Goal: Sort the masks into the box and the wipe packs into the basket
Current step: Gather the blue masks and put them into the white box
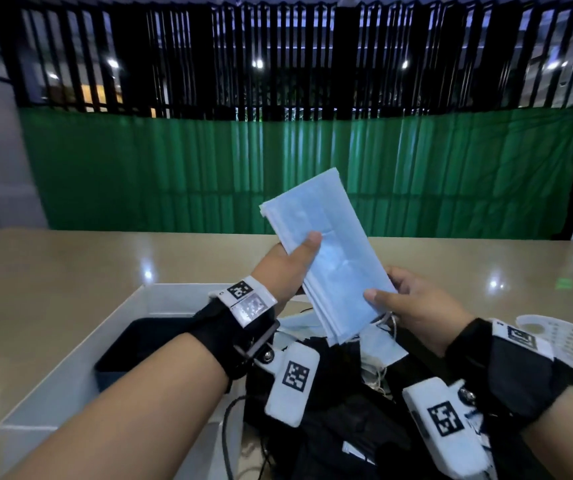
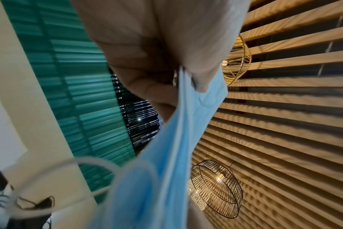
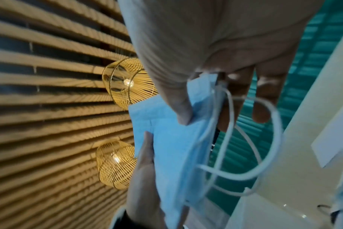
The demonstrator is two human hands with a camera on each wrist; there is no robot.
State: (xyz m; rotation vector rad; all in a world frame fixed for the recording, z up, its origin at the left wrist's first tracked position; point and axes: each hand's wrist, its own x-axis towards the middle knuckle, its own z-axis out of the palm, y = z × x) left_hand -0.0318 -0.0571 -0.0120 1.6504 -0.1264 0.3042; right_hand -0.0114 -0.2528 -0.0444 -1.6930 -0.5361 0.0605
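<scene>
Both hands raised above the surface (image 1: 70, 268), sharing one stack of blue masks (image 1: 326, 251). Stack count: several layers visible at the edge, exact number cannot be told.

Left hand (image 1: 285, 261): thumb pressed on the front face of the stack near its upper half, fingers behind it, pinching the stack. Left wrist view confirms thumb and fingers clamped on either side of the blue layers (image 2: 186, 124).

Right hand (image 1: 413, 303): thumb on the lower corner of the stack, fingers behind, pinching it. Right wrist view shows white ear loops (image 3: 251, 139) hanging free past the fingers; at least two loops seen.

Stack held tilted, upper end away from the person, lower end over a pile of loose masks (image 1: 378, 348) lying on the surface between box and basket; pile is black and blue mixed, count not readable.

One white box (image 1: 70, 368) at lower left, with a dark stack (image 1: 139, 344) inside it. One white perforated basket (image 1: 569, 341) at right edge, contents hidden.

Wipe packs: none identifiable.

Two wire-cage lamps (image 2: 217, 189) in the wrist views
</scene>
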